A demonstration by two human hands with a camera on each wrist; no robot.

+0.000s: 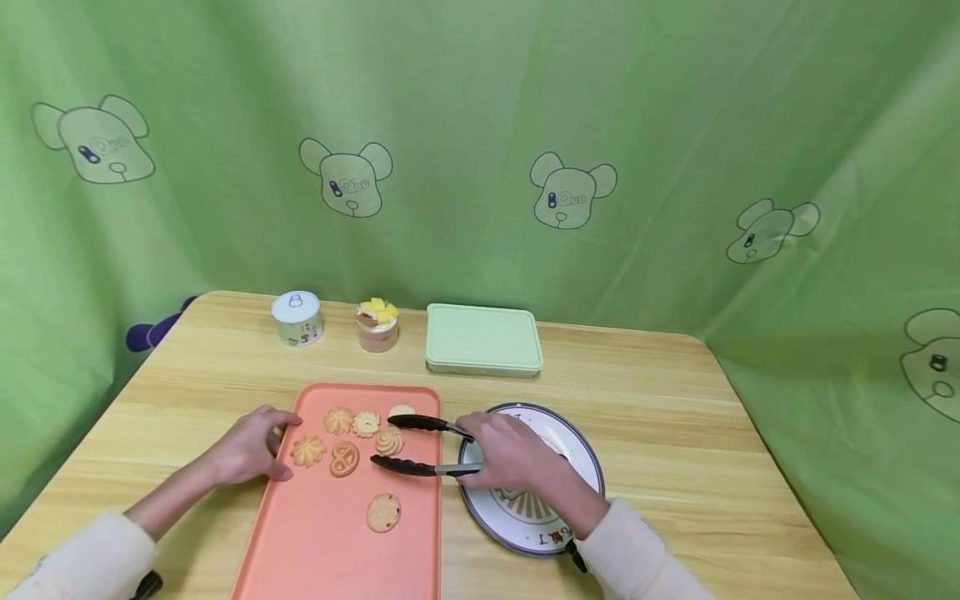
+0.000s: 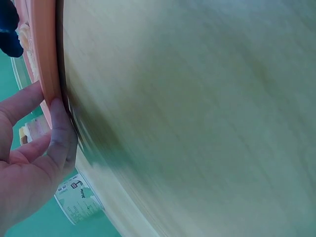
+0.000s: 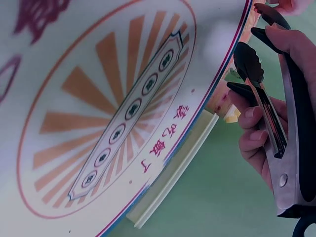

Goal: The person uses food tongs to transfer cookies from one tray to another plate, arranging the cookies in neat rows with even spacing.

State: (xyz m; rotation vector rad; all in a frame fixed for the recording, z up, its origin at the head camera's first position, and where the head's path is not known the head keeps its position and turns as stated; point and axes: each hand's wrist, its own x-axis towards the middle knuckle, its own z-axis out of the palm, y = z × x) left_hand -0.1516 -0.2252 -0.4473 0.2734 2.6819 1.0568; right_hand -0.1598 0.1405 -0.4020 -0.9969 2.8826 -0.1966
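Tray: the pink tray (image 1: 341,554) lies on the near left part of the table (image 1: 675,433), its long sides running near to far.
Left hand: the left hand (image 1: 249,446) grips the tray's left rim with thumb and fingers, probably to keep it from sliding.
Right hand: the right hand (image 1: 504,450) grips the tongs (image 1: 416,468) from the right, over the plate (image 1: 581,479).
Tongs: the arms are spread, presumably to give clearance on both sides of the swirl cookie (image 1: 388,442); whether the tips touch it, I cannot tell.
Swirl cookie: on the tray's right half, between the tong tips.
In the way: a pale cookie (image 1: 401,410) sits just beyond, partly covered by the tongs' far arm; a scalloped cookie (image 1: 367,423) crowds from the left.
Spotted cookie: the spotted cookie (image 1: 384,512) lies apart on the nearer side, out of the tongs' way.
Plate: just right of the tray, partly hidden by the right hand.
Far edge: a can (image 1: 297,319), a dessert cup (image 1: 377,331) and a mint box (image 1: 483,337), left to right, likely too far back to obstruct.
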